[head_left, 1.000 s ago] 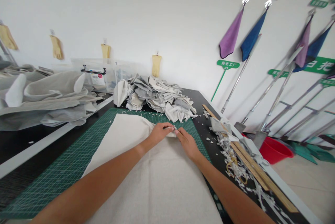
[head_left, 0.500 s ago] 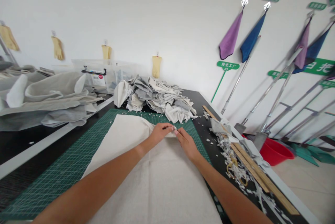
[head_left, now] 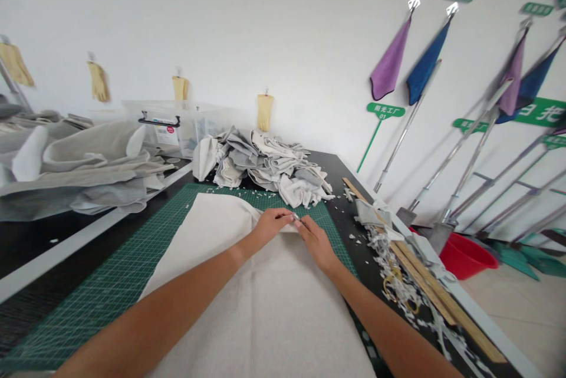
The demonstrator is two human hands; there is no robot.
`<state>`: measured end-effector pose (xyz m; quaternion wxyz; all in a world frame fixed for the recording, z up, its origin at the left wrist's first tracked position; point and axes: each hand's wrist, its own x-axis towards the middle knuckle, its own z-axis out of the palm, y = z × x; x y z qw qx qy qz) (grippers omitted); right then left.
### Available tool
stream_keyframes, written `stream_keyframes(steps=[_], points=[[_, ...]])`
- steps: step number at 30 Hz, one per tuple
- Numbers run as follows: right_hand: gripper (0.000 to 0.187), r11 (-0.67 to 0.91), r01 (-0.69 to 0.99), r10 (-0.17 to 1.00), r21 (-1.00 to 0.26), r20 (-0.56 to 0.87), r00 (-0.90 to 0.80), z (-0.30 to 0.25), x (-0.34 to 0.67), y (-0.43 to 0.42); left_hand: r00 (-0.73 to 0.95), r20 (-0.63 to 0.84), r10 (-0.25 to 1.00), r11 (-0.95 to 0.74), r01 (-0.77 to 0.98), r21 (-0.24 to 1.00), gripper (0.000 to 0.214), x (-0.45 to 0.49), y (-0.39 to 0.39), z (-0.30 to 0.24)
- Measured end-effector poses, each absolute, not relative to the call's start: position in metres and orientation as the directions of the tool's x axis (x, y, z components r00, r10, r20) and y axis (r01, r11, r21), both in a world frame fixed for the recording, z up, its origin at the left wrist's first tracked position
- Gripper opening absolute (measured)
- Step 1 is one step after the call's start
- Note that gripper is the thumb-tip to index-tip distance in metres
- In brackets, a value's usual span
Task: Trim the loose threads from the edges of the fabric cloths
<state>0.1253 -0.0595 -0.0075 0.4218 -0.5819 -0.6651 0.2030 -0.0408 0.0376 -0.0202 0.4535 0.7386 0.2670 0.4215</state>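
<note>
A large off-white cloth (head_left: 247, 295) lies spread on a green cutting mat (head_left: 119, 283) in front of me. Both my hands meet at its far right corner. My left hand (head_left: 267, 226) is closed, pinching the cloth's edge between thumb and fingers. My right hand (head_left: 315, 241) is closed too, its fingertips pinching the same corner right beside the left. The corner itself is folded and partly hidden under my fingers.
A heap of grey and white cloth pieces (head_left: 265, 166) lies beyond the mat. Bigger grey fabric (head_left: 75, 168) is piled at the left. Scraps, scissors (head_left: 395, 289) and a wooden ruler (head_left: 424, 283) line the right table edge. A red basin (head_left: 464, 254) sits on the floor.
</note>
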Motion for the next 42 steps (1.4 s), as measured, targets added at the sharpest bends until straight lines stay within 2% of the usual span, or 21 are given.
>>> stream_keyframes(steps=[12,16,19,23,26,28,30,33,36,38,42], points=[[0.04,0.251,0.584,0.939,-0.772,0.34,0.047,-0.009,0.123,-0.059,0.499,0.38,0.779,-0.445,0.013,0.895,0.032,-0.04,0.034,-0.02],[0.043,0.188,0.644,0.935,-0.741,0.336,0.115,-0.01,0.123,-0.058,0.49,0.399,0.775,-0.472,0.03,0.881,0.032,-0.04,0.032,-0.016],[0.044,0.013,0.762,0.916,-0.647,0.314,0.251,-0.011,0.129,-0.055,0.453,0.403,0.795,-0.488,0.083,0.869,0.029,-0.04,0.029,-0.014],[0.039,-0.274,0.88,0.887,-0.389,0.251,0.387,-0.008,0.145,-0.053,0.419,0.426,0.802,-0.517,0.126,0.847,0.026,-0.04,0.025,-0.01],[0.035,-0.33,0.909,0.899,-0.254,0.21,0.385,-0.005,0.151,-0.054,0.416,0.452,0.789,-0.548,0.143,0.824,0.024,-0.04,0.023,-0.006],[0.034,-0.307,0.925,0.901,-0.222,0.246,0.358,-0.003,0.15,-0.056,0.415,0.47,0.779,-0.569,0.154,0.808,0.023,-0.04,0.022,-0.004],[0.034,-0.251,0.946,0.879,-0.207,0.361,0.312,0.001,0.148,-0.058,0.396,0.494,0.774,-0.594,0.185,0.783,0.022,-0.04,0.02,0.0],[0.035,-0.068,0.962,0.844,-0.265,0.499,0.197,0.01,0.141,-0.06,0.368,0.538,0.759,-0.636,0.236,0.735,0.021,-0.04,0.017,0.006],[0.04,0.215,0.863,0.874,-0.456,0.484,0.038,0.02,0.135,-0.059,0.366,0.568,0.738,-0.665,0.246,0.705,0.019,-0.039,0.015,0.012],[0.041,0.33,0.753,0.891,-0.57,0.451,-0.049,0.025,0.132,-0.058,0.374,0.575,0.728,-0.674,0.24,0.698,0.018,-0.039,0.015,0.016],[0.044,0.318,0.666,0.932,-0.675,0.353,-0.087,0.038,0.131,-0.056,0.398,0.541,0.741,-0.657,0.266,0.705,0.018,-0.041,0.016,0.03]])
